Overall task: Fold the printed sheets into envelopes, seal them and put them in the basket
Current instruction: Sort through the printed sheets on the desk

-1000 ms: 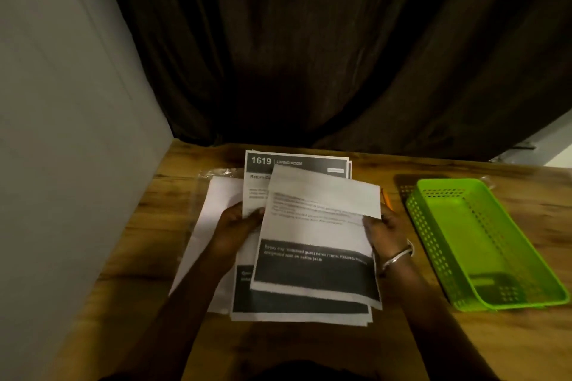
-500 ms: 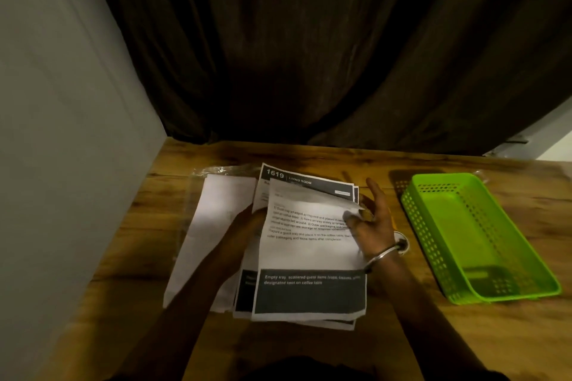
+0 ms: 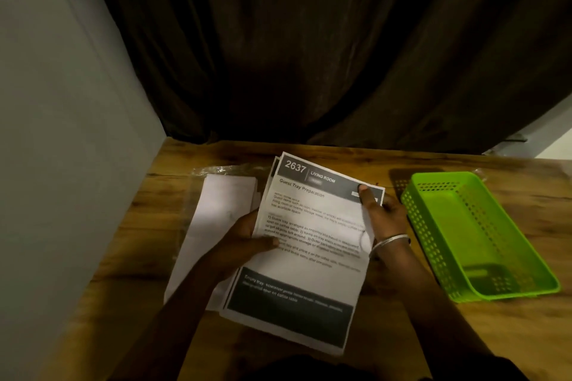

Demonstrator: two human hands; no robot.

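A printed sheet (image 3: 309,244) headed 2637 now sits unfolded over the stack on the desk (image 3: 402,334), covering the 1619 page seen half a second ago. The left hand (image 3: 244,238) pinches its left edge, thumb on top. The right hand (image 3: 382,216), spread open before, now pinches its top right corner. The green basket (image 3: 433,235) stands just to the right.

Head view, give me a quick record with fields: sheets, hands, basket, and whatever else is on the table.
top sheet: printed, headed 2637 Living Room, unfolded, more sheets beneath
left hand: grips the sheet's left edge
right hand: pinches its upper right corner, thumb on top
basket: green, right of the sheets, no envelope inside
white papers: left of the sheets, on the wooden table
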